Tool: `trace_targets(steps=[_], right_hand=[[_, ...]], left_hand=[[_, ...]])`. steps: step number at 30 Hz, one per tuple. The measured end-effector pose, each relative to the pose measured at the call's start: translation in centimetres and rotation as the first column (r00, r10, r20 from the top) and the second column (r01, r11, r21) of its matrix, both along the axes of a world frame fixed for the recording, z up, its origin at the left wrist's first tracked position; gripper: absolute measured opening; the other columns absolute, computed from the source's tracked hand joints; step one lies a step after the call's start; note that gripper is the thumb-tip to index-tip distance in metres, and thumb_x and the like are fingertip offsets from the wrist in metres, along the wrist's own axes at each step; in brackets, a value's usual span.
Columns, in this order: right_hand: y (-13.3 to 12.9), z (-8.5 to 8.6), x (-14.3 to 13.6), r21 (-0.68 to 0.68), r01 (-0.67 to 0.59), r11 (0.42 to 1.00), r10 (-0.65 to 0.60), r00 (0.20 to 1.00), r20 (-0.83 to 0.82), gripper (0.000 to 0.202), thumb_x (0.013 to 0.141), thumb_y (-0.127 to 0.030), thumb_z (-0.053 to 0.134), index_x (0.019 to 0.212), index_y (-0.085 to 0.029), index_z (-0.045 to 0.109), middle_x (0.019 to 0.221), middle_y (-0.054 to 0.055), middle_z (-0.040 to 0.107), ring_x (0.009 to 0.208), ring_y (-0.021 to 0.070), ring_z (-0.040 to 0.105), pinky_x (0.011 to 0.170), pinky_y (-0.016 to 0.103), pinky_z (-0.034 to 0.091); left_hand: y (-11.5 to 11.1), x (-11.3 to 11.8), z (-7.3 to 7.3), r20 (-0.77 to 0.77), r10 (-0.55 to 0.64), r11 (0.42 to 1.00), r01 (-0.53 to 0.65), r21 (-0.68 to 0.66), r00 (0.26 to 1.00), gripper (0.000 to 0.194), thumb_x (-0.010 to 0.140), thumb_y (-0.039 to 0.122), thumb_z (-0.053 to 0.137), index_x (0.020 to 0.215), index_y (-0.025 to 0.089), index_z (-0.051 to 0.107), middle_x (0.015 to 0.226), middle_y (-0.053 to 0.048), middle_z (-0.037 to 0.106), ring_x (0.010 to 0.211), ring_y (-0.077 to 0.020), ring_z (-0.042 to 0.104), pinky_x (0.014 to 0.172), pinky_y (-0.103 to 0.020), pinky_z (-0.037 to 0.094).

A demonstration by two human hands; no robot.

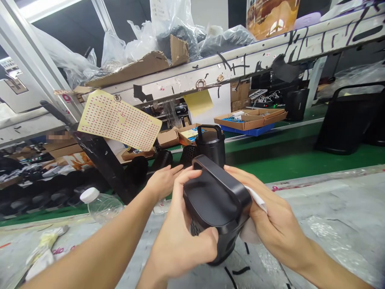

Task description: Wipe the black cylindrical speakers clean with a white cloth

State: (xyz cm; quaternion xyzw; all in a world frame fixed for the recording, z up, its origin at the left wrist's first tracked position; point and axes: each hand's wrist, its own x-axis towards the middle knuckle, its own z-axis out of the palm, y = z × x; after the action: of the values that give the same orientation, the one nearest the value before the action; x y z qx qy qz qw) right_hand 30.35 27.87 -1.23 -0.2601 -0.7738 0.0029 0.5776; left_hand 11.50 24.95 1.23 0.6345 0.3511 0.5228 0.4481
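A black rounded device with a carry handle on its lid (207,196) is tilted in front of me; a perforated grille shows on its side. My left hand (186,241) grips it from the left, thumb at the near edge and fingers on the far rim. My right hand (273,220) presses a white cloth (255,198) to the device's right side, by the handle's end. Another person's hand (162,182) reaches in from the left, fingers stretched out, past my left hand. Just beyond stands a similar black device (212,144) with its handle up.
Behind the bench runs a green conveyor (270,160) with several black devices and a cardboard tray (249,118). A clear bottle (104,204) with a white cap stands at left. A dotted yellow sheet (120,120) hangs from the shelf (180,80). Black strips lie on the bench.
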Motion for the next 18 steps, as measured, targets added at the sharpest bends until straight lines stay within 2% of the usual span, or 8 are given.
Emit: trace_targets(steps=[2,5,10,13,18], right_hand=[[-0.1,-0.1,0.0,-0.010,-0.003,1.000,0.003,1.000,-0.001,0.036,0.102,-0.020,0.039,0.136,-0.023,0.053,0.133,0.005,0.060,0.127,0.0152,0.054,0.108,0.026,0.046],[-0.1,-0.1,0.1,-0.011,-0.007,1.000,0.007,1.000,-0.006,0.036,0.103,-0.022,0.039,0.137,-0.025,0.052,0.134,0.003,0.060,0.127,0.0138,0.053,0.109,0.023,0.044],[0.0,0.0,0.1,-0.004,0.001,1.000,-0.001,1.000,-0.012,0.037,0.102,-0.020,0.040,0.136,-0.022,0.054,0.132,0.006,0.061,0.125,0.0190,0.056,0.106,0.031,0.050],[0.0,0.1,0.0,-0.003,0.010,1.000,-0.010,1.000,-0.011,0.037,0.101,-0.020,0.040,0.135,-0.022,0.055,0.132,0.007,0.062,0.124,0.0203,0.057,0.105,0.033,0.051],[0.0,0.1,-0.1,0.008,0.012,1.000,-0.011,1.000,-0.012,0.039,0.100,-0.019,0.040,0.136,-0.022,0.055,0.130,0.007,0.062,0.123,0.0205,0.058,0.104,0.033,0.052]], left_hand=[[0.0,-0.1,0.0,-0.005,0.038,0.999,-0.038,0.006,0.999,0.077,0.063,0.017,0.074,0.131,0.033,0.042,0.146,-0.005,0.044,0.133,-0.0324,0.046,0.101,-0.039,0.050],[-0.1,0.0,0.1,0.003,0.025,0.999,-0.025,-0.023,1.000,0.078,0.063,0.016,0.073,0.132,0.034,0.041,0.146,-0.005,0.043,0.134,-0.0325,0.045,0.098,-0.038,0.052],[-0.4,0.4,0.4,0.007,0.012,0.998,-0.012,-0.063,1.000,0.085,0.059,0.008,0.068,0.134,0.032,0.035,0.149,-0.006,0.038,0.128,-0.0270,0.051,0.098,-0.033,0.050],[-0.6,0.4,0.7,0.016,-0.016,0.996,0.018,-0.092,1.000,0.082,0.060,0.007,0.065,0.132,0.032,0.035,0.144,-0.005,0.043,0.120,-0.0233,0.055,0.093,-0.029,0.051],[-0.6,0.2,1.1,-0.005,-0.047,0.993,0.046,-0.109,0.999,0.079,0.065,0.013,0.066,0.134,0.031,0.032,0.143,-0.006,0.045,0.110,-0.0207,0.058,0.099,-0.034,0.047]])
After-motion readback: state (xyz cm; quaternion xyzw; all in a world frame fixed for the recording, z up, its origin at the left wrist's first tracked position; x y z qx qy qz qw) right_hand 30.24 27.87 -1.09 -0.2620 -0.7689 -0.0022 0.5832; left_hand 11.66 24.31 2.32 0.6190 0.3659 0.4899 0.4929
